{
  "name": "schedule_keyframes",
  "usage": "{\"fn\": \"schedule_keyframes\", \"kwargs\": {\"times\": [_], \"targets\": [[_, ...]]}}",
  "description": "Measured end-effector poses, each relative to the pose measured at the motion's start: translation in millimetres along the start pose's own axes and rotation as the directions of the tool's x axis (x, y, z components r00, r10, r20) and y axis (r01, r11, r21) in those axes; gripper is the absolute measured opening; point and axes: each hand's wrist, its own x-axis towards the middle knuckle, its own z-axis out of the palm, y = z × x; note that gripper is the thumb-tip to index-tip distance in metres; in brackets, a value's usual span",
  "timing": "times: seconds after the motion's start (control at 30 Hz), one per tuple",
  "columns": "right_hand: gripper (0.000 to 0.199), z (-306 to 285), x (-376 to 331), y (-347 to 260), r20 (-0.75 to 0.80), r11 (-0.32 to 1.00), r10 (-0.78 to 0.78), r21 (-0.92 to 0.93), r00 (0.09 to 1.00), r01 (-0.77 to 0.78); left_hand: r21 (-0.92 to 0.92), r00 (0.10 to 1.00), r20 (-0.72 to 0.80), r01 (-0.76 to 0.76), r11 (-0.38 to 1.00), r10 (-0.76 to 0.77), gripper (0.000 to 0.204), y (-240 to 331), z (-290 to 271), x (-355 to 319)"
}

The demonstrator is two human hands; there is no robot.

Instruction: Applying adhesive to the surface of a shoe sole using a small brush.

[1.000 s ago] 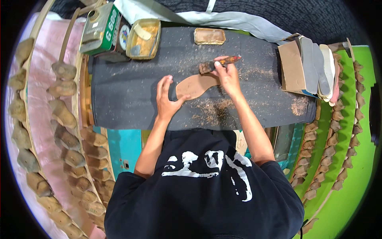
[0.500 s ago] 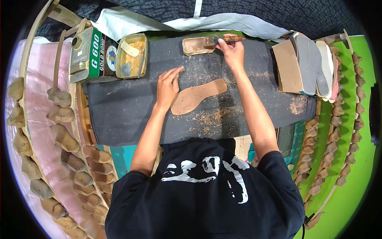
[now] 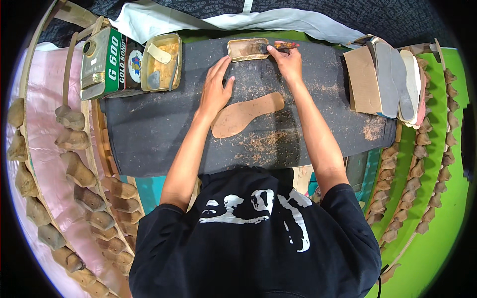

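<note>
- Right hand [image 3: 287, 63] grips the brush [image 3: 286, 45], bristle end within the tray [image 3: 242, 50] by the table's [image 3: 161, 124] far edge.
- Left hand [image 3: 215, 92], thumb apart, spreads beside the tray's near left corner (touching or not, I cannot tell).
- Sole [image 3: 247, 115] lies flat at mid-table.

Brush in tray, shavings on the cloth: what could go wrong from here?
1. Loose shavings lie right beside the tan shoe sole; some could get onto it.
2. The right hand holds the brush in the shallow tray; a hard push might slide the tray.
3. The left hand's fingertips are at the tray's near-left corner, contact unclear; they might nudge it.
</note>
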Motion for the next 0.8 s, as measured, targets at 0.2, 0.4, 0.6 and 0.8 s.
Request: {"fn": "schedule_keyframes", "kwargs": {"times": [0.2, 0.4, 0.6, 0.8], "targets": [[0.061, -14, -13, -7, 0.077, 0.986, 0.157, 0.052, 0.985, -0.161, -0.005, 1.0, 0.001, -0.006, 1.0, 0.006, 0.06, 1, -1, -5], [0.07, -33, -35, 1, 0.055, 0.979, 0.185, 0.075, 0.981, -0.189, -0.009, 0.999, 0.014, 0.044, 0.999, -0.044, 0.057, 9, -6, -22], [0.061, -59, -83, 7, 0.079, 0.979, 0.149, -0.154, 0.986, -0.136, -0.023, 0.992, 0.006, 0.127, 0.992, -0.126, 0.04, 5, -19, -56], [0.039, -79, -119, 3, 0.153, 0.93, 0.185, -0.346, 0.971, -0.122, 0.038, 0.947, 0.0, 0.32, 0.947, -0.32, 0.032, 22, -35, -91]]}}
